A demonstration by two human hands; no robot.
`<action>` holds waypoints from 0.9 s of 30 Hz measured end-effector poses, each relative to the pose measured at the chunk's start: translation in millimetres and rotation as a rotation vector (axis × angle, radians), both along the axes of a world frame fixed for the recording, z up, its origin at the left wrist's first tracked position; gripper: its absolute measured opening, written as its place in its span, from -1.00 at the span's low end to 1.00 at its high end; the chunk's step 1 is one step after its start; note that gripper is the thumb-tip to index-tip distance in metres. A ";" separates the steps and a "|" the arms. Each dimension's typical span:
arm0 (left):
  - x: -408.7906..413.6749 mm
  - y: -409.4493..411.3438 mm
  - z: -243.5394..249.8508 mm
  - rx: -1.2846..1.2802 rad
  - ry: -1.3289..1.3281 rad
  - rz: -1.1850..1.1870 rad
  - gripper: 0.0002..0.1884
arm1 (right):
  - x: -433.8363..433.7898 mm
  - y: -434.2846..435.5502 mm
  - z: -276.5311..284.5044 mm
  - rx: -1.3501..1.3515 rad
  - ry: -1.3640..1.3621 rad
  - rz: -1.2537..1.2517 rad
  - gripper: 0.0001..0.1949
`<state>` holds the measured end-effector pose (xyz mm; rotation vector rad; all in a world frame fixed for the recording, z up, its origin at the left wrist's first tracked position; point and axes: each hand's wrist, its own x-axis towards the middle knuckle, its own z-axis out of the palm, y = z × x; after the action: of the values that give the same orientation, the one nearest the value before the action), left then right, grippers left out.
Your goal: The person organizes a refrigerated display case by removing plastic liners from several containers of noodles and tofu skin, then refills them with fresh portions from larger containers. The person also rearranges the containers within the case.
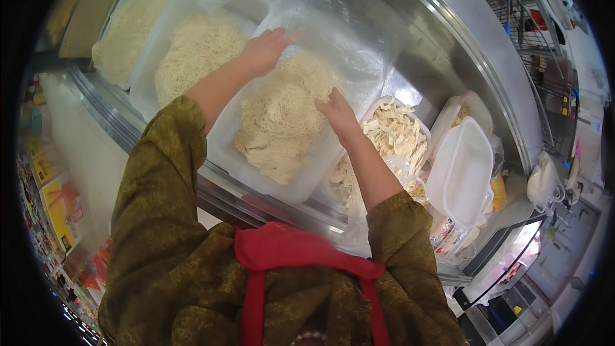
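Observation:
A white plastic tub [223, 154] before me holds a heap of thin pale noodles [283, 115]. Clear plastic sheeting [346, 24] lies across its far part. My left hand [265, 52] reaches over the tub's left side, its fingertips at the edge of the sheeting and partly blurred behind it. Whether it pinches the plastic cannot be made out. On the right side of the heap, my right hand [338, 114] has thumb and fingers apart, close to the noodles and the sheeting, with nothing seen in its grasp.
Left of the tub stand two more white tubs of thin noodles [202, 50] [139, 29]. Wide flat noodles [396, 129] fill a container at the right, beside a tilted white bin [463, 173]. Metal rails [120, 125] edge the case. A wire cart [531, 43] stands beyond.

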<state>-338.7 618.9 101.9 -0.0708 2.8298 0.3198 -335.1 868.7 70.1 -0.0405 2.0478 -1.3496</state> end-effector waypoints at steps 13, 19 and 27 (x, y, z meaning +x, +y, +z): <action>126.8 155.2 -20.6 0.448 -0.183 -0.064 -0.09 | 89.7 212.7 72.5 0.882 0.491 0.313 -0.15; 163.7 285.1 2.7 1.356 -0.800 0.383 0.02 | 163.8 255.4 8.0 0.566 0.332 -0.179 -0.07; 174.3 330.6 -21.1 1.551 -0.860 0.900 0.10 | 199.8 252.6 26.1 0.145 0.144 -0.211 -0.51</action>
<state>-164.4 949.5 80.8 -0.8334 1.0092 1.8878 -135.3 1121.3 96.2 0.1506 2.3200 -1.3516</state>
